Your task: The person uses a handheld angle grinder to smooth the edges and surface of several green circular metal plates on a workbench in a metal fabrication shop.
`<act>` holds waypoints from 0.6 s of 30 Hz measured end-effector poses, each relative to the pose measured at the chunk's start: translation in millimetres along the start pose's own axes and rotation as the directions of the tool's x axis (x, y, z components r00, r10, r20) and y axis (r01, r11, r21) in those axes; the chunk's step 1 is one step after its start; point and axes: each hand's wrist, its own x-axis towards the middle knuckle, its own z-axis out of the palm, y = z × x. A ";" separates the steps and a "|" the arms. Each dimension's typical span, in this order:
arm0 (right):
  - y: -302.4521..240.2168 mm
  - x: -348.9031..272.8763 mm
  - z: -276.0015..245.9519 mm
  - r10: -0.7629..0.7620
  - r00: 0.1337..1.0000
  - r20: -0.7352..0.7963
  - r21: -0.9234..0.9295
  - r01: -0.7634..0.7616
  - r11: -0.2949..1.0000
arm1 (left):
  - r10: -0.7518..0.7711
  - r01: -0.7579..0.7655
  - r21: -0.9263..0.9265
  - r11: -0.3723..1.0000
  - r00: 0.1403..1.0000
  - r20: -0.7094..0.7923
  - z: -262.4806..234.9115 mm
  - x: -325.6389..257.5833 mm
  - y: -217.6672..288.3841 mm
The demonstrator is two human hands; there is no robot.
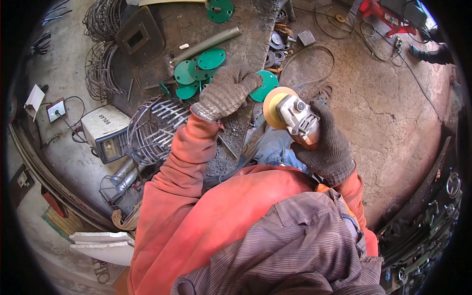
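My right hand [327,142], in a dark knit glove, grips an angle grinder [297,118] with a yellow disc [272,105] that points left. My left hand [227,91], in a grey-brown knit glove, rests palm down on the dark workbench [246,29], its fingertips touching a green round metal plate [265,84]. A pile of several more green round plates [196,71] lies just left of that hand. Both sleeves are orange-red.
A round wire cage [152,130] hangs at the bench's near left. A welding machine [105,132], a welding mask [137,34], wire coils [101,49] and a metal pipe [206,45] are around. Cables and a red tool [388,17] lie on the concrete floor, right.
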 end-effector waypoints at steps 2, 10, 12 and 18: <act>-1.3 2.0 -2.2 -0.004 1.000 0.005 -0.010 0.004 1.000 | -0.005 0.005 0.007 1.000 1.000 0.001 1.0 -0.4 0.8; -2.8 0.3 -3.4 0.014 1.000 0.019 -0.067 -0.013 0.998 | -0.068 0.069 -0.031 0.997 0.997 0.024 2.5 1.2 -1.1; 0.0 -3.3 -1.6 -0.011 1.000 0.000 -0.037 0.011 0.999 | -0.062 0.063 -0.033 0.997 0.998 0.028 2.1 1.0 -1.4; 2.2 1.0 -0.2 0.018 1.000 0.007 -0.043 -0.018 0.999 | -0.095 0.096 -0.027 0.995 0.994 0.045 2.0 1.8 0.4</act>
